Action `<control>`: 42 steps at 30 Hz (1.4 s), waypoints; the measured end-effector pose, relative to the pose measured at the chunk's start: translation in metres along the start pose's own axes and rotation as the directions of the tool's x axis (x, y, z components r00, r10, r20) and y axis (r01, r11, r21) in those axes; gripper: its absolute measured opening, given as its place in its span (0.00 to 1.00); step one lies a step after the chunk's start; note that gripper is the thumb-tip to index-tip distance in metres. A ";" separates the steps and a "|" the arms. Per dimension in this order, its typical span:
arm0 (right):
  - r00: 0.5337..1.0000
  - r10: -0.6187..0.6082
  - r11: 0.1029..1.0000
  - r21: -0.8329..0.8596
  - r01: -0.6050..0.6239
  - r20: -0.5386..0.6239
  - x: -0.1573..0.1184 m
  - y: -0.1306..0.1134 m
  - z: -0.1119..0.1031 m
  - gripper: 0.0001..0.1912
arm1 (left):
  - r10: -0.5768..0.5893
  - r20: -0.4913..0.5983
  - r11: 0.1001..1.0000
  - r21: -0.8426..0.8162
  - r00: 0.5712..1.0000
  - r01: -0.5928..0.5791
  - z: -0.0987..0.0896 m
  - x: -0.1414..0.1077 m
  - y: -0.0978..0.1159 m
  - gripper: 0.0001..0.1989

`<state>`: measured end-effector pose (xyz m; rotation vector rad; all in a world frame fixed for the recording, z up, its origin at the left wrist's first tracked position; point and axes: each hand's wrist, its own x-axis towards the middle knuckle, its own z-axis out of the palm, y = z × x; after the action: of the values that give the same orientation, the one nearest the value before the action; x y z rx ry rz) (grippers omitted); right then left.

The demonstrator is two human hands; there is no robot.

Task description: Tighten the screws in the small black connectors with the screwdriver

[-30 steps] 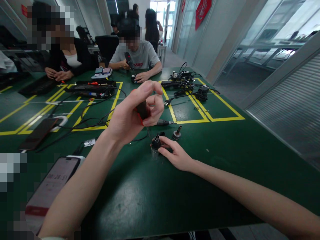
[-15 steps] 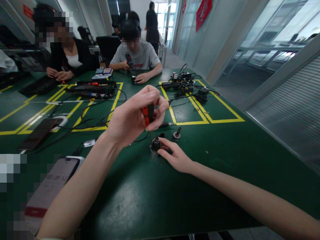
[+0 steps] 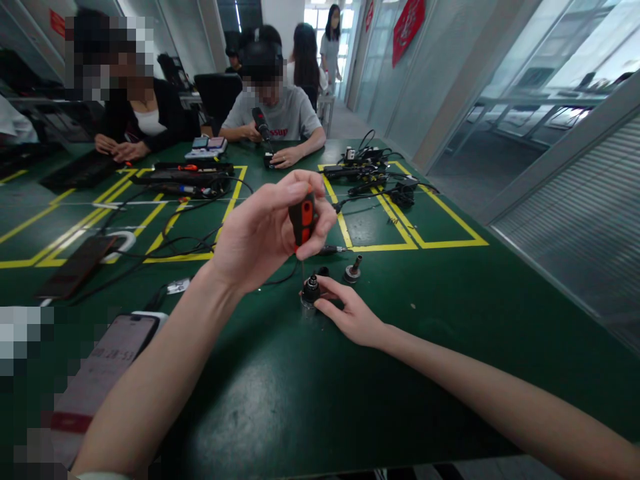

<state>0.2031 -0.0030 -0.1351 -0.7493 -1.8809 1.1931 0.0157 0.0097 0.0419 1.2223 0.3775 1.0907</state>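
My left hand (image 3: 275,230) grips a red and black screwdriver (image 3: 303,219) by its handle. The thin shaft points down at the left side of a small black round part (image 3: 311,291), which stands upright on the green table (image 3: 280,393). Whether the tip touches the part is too small to tell. Thumb and fingers of my right hand (image 3: 347,310) pinch that part from the right. Just behind, a similar part with a upright stem (image 3: 353,269) rests on the table. A dark small piece (image 3: 323,272) lies behind my right fingertips.
Phones (image 3: 80,267) (image 3: 113,373) lie at the left. Black cables and tools (image 3: 370,170) are heaped at the back right, more tools (image 3: 185,179) at the back left. Across the table, a person (image 3: 275,110) holds a power tool; another person (image 3: 145,120) sits left.
The screwdriver handle has turned in my left fingers and shows more of its red and black side. My right hand has stayed on the part. A standing person has come into view at the back.
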 end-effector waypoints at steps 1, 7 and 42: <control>1.000 0.002 1.000 -0.002 -0.002 0.004 0.000 0.000 0.000 0.22 | -0.006 0.004 1.000 0.010 1.000 0.006 0.000 0.000 0.001 0.18; 1.000 -0.013 1.000 0.005 0.013 0.006 0.001 -0.001 0.000 0.22 | -0.034 -0.013 0.999 0.020 0.999 0.035 0.001 0.001 0.000 0.20; 1.000 0.003 1.000 0.026 -0.004 0.003 0.002 0.001 0.000 0.22 | -0.006 -0.015 1.000 0.007 1.000 0.006 0.001 0.000 -0.002 0.14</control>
<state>0.2025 -0.0013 -0.1356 -0.7376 -1.8636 1.2188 0.0168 0.0092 0.0407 1.2193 0.3963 1.0950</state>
